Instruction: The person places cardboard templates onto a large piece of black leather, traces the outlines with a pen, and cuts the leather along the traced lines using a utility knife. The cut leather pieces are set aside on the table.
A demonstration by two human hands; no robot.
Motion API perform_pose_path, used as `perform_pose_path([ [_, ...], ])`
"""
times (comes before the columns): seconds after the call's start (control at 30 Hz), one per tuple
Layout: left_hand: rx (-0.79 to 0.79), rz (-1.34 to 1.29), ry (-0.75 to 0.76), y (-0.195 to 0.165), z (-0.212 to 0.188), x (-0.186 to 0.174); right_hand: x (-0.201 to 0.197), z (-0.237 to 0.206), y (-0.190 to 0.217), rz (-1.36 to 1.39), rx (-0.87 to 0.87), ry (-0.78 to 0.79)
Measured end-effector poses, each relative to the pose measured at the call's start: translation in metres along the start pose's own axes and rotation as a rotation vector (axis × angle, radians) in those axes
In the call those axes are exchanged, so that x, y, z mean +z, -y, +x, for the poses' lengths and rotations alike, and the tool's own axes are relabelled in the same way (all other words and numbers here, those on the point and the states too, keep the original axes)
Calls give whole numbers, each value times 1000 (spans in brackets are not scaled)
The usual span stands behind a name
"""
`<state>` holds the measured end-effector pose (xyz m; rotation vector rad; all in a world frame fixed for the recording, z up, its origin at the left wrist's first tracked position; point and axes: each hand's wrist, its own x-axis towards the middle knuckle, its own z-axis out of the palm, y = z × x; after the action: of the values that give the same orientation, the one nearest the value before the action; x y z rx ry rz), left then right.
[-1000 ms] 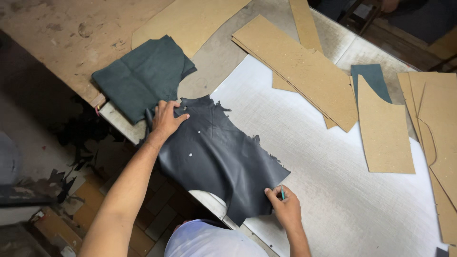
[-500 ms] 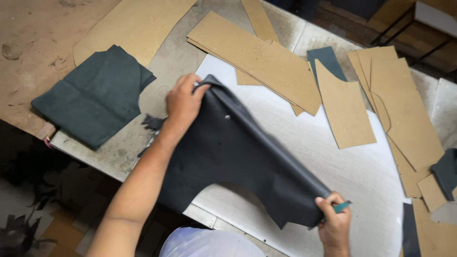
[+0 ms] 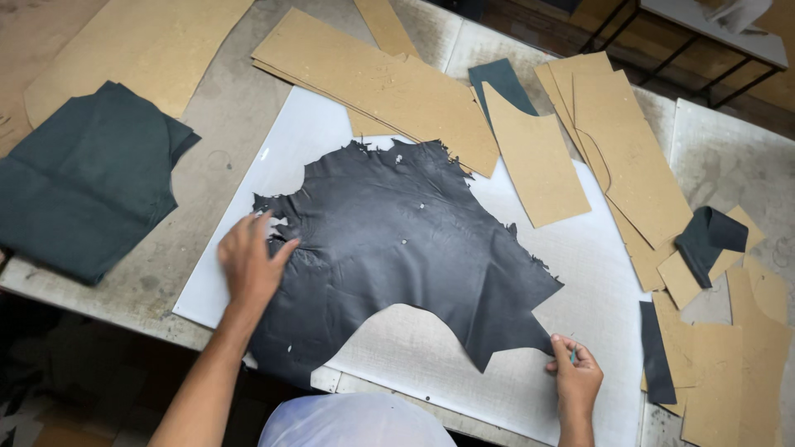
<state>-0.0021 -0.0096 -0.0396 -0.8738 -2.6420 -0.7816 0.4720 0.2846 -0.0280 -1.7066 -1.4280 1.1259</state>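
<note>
A dark grey leather hide (image 3: 397,240) with ragged edges lies spread flat on a white cutting board (image 3: 580,331). My left hand (image 3: 248,261) rests palm down on the hide's left edge, fingers apart. Near the hide's lower right tip, my right hand (image 3: 573,377) is closed around a small teal tool (image 3: 571,356). It sits beside that tip; I cannot tell whether it touches the leather.
Brown cardboard patterns (image 3: 381,83) lie across the back and right (image 3: 629,157) of the table. A folded dark green hide (image 3: 83,190) lies at the left. Small dark leather pieces (image 3: 708,240) and a strip (image 3: 654,356) lie at the right. Table edge runs along the front.
The hide, bunched and held up by both hands earlier, now lies spread flat on the white board. My left hand moved from its top edge to its left edge.
</note>
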Motion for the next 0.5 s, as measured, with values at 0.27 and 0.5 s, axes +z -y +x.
perform_pose_path([
  [0.27, -127, 142, 238, 5, -58, -33, 8, -14, 22, -446, -103, -64],
  [0.5, -506, 88, 706, -15, -98, -75, -11, 1, 25, -164, 58, 55],
])
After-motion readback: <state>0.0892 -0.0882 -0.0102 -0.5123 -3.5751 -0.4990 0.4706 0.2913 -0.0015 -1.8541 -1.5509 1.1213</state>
